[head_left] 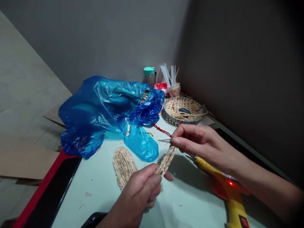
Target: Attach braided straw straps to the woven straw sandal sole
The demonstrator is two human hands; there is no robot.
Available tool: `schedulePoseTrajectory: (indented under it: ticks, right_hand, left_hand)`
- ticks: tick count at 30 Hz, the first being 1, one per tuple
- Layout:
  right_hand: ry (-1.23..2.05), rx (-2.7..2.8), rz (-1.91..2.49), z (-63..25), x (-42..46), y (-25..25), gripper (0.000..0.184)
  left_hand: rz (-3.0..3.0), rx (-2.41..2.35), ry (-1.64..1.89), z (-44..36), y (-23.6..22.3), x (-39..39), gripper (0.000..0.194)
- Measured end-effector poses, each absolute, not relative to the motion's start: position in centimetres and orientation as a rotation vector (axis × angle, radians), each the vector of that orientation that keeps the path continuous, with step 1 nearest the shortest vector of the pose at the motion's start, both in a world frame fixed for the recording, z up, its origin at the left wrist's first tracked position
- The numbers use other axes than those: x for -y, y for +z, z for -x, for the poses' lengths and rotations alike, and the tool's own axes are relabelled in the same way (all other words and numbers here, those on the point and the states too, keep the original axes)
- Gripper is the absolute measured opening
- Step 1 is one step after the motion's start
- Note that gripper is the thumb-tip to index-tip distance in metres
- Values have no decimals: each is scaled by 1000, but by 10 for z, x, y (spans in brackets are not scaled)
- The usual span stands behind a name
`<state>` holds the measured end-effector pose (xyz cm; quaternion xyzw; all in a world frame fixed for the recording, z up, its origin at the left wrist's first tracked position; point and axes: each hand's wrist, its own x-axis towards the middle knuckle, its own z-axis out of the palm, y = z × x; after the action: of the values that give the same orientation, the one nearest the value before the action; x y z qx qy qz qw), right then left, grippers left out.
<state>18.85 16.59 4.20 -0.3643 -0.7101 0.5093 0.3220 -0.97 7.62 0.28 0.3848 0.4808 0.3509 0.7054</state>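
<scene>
My left hand (143, 185) is closed around the lower part of a braided straw strip (167, 161), thumb on top. The strip slants up and away to my right hand (196, 139), whose thumb and fingers pinch its far end. A pointed metal tip (163, 140) shows just left of my right fingertips; whether it is held or lies on the table cannot be made out. Beside my left hand, on the pale table, lies an oval woven straw piece (123, 166), partly covered by that hand. Under my right forearm is a yellow glue gun (234, 202) with a lit red light.
A blue plastic bag (106, 104) fills the table's left back. Behind are a round woven basket (186, 110) with straw strands, a paper cup (174, 90) holding glue sticks, and a green-lidded jar (149, 74). A red cord (162, 129) lies mid-table. Walls stand behind and right.
</scene>
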Motion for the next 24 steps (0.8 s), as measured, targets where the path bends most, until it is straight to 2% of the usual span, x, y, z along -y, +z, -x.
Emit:
schedulePoseTrajectory:
  ticks: [8, 14, 24]
  right_hand:
    - [1578, 1707, 890, -189, -164, 38, 24]
    - [1767, 1617, 835, -192, -165, 36, 16]
    - [1616, 1853, 767, -191, -172, 38, 20]
  left_hand:
    - [-997, -1232, 808, 14, 19, -76, 44]
    - [-1196, -1370, 909, 15, 17, -75, 37]
    - [-1253, -1357, 910, 22, 17, -78, 34]
